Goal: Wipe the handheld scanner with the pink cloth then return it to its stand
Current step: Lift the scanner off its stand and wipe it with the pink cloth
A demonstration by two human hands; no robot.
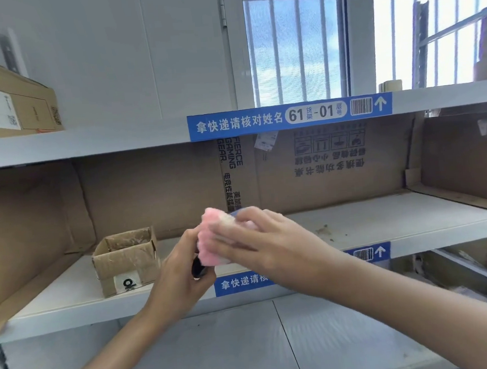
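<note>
Grey metal shelving [70, 291] backs a wipe in progress: left hand [179, 273] grips the black handheld scanner [198, 268], right hand [258, 241] presses the fluffy pink cloth [212, 245] around it. No stand visible; return remains.

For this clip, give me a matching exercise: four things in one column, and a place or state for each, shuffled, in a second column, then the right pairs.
Things
1. pink cloth
2. handheld scanner
3. small open cardboard box
4. blue shelf label 61-01

Places or states
A. stands on the middle shelf, left of the hands
B. stuck on the front edge of the upper shelf
C. pressed by the right hand against the scanner
D. dark handle held in the left hand, mostly hidden

Pairs: 1-C, 2-D, 3-A, 4-B
</note>
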